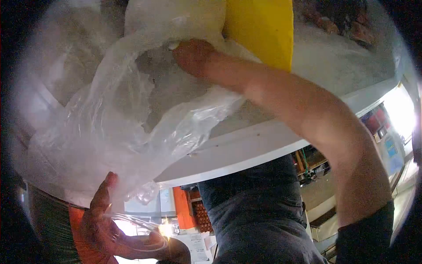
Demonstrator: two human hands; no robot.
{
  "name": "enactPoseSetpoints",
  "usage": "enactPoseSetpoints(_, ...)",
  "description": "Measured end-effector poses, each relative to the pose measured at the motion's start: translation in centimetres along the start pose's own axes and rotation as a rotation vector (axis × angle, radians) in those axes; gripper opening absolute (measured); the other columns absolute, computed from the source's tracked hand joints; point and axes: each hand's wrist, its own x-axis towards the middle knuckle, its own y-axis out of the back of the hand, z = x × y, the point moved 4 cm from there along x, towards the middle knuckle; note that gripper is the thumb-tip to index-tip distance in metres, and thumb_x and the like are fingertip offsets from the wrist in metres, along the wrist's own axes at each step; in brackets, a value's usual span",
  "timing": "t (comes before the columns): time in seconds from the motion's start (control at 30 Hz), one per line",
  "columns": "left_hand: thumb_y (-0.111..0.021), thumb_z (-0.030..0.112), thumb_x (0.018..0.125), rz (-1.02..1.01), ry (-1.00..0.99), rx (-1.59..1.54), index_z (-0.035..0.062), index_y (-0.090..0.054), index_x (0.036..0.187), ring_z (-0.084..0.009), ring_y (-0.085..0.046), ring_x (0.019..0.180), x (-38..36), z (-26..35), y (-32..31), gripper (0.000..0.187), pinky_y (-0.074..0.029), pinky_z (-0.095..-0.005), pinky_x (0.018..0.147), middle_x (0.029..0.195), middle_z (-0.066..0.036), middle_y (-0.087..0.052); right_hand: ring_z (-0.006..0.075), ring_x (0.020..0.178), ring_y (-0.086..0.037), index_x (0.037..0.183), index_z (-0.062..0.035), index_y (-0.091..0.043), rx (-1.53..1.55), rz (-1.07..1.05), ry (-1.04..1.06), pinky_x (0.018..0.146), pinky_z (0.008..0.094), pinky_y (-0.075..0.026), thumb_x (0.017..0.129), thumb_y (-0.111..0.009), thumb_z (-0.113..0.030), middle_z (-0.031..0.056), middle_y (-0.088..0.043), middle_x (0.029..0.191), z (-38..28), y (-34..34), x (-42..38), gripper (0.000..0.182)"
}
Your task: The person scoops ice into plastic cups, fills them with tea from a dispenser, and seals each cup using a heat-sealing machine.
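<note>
The bag (101,145) is thin, see-through plastic, crinkled, with glossy streaks along its folds. Beyond the bag, the yellow panel (263,35) looks smooth and matt, plastic or card, I can't tell which. To the bag's right, the counter (338,66) has a dull, mottled grey top and a smooth white edge with a faint sheen. Nearer me than the bag, my clothing (255,211) is soft, matt, dark cloth.

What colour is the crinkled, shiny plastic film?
The plastic film is whitish, translucent; see the head view.
</note>
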Motion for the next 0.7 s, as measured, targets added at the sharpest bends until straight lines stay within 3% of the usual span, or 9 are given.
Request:
enactPoseSetpoints(0.13,-0.072,0.056,0.082,-0.012,-0.008,-0.003,-0.0043,-0.050,0.123,-0.0297,-0.066,0.093,-0.5,-0.4,0.0,0.076,-0.055,-0.0358,0.076,0.122,-0.027,-0.064,0.0393,0.104,-0.069,0.109,-0.0009,-0.070,0.129,-0.078,-0.112,0.088,0.0506,-0.057,0.095,-0.051,-0.012,0.0234,-0.070,0.108,-1.8,-4.4,3.5,0.026)
enactPoseSetpoints(0.23,-0.071,0.057,0.082,-0.029,-0.007,-0.013,-0.0047,-0.050,0.122,-0.0293,-0.066,0.091,-0.8,-0.5,0.1,0.077,-0.054,-0.0357,0.074,0.121,-0.027,-0.065,0.0392,0.105,-0.068,0.110,-0.0002,-0.069,0.234,0.032,-0.136,0.091,0.0502,-0.055,0.095,-0.053,-0.016,0.0229,-0.069,0.112,-1.1,-6.0,6.6,0.028)
enactPoseSetpoints(0.37,-0.071,0.058,0.081,-0.036,-0.011,-0.022,-0.0053,-0.050,0.122,-0.0287,-0.067,0.087,-0.8,-0.8,0.3,0.078,-0.054,-0.0355,0.072,0.120,-0.027,-0.066,0.0387,0.102,-0.067,0.113,-0.0034,-0.069,-0.041,-0.012,0.195,0.093,0.0501,-0.053,0.098,-0.053,-0.024,0.0215,-0.069,0.112,3.5,-8.4,9.7,0.031)
enactPoseSetpoints(0.43,-0.071,0.059,0.081,-0.030,-0.022,-0.030,-0.0056,-0.051,0.121,-0.0284,-0.067,0.086,-0.6,-0.9,0.2,0.079,-0.054,-0.0354,0.071,0.119,-0.027,-0.066,0.0386,0.102,-0.067,0.114,-0.0042,-0.069,-0.123,-0.014,0.271,0.093,0.0501,-0.053,0.099,-0.053,-0.026,0.0211,-0.069,0.112,5.0,-7.3,8.6,0.032)
enactPoseSetpoints(0.53,-0.070,0.060,0.081,-0.027,-0.027,-0.048,-0.0060,-0.051,0.121,-0.0280,-0.068,0.083,-0.3,-0.9,0.4,0.080,-0.054,-0.0353,0.069,0.119,-0.027,-0.067,0.0350,0.103,-0.066,0.115,-0.0049,-0.069,0.350,-0.175,0.235,0.093,0.0465,-0.052,0.102,-0.052,-0.032,0.0183,-0.070,0.109,6.0,-3.1,5.4,0.035)
enactPoseSetpoints(0.6,-0.070,0.061,0.081,-0.033,-0.029,-0.059,-0.0063,-0.051,0.120,-0.0277,-0.068,0.081,-0.2,-0.7,0.7,0.080,-0.054,-0.0352,0.068,0.118,-0.027,-0.067,0.0316,0.099,-0.067,0.116,-0.0018,-0.067,0.347,-0.261,0.331,0.092,0.0429,-0.051,0.103,-0.052,-0.037,0.0167,-0.071,0.104,4.8,0.9,2.7,0.041)
enactPoseSetpoints(0.7,-0.070,0.062,0.080,-0.046,-0.027,-0.066,-0.0067,-0.052,0.120,-0.0273,-0.069,0.079,0.0,-0.2,1.2,0.081,-0.053,-0.0350,0.067,0.117,-0.026,-0.068,0.0278,0.095,-0.067,0.116,0.0000,-0.067,0.397,-0.225,0.379,0.089,0.0411,-0.051,0.104,-0.051,-0.038,0.0166,-0.072,0.098,4.8,5.8,-0.8,0.043)
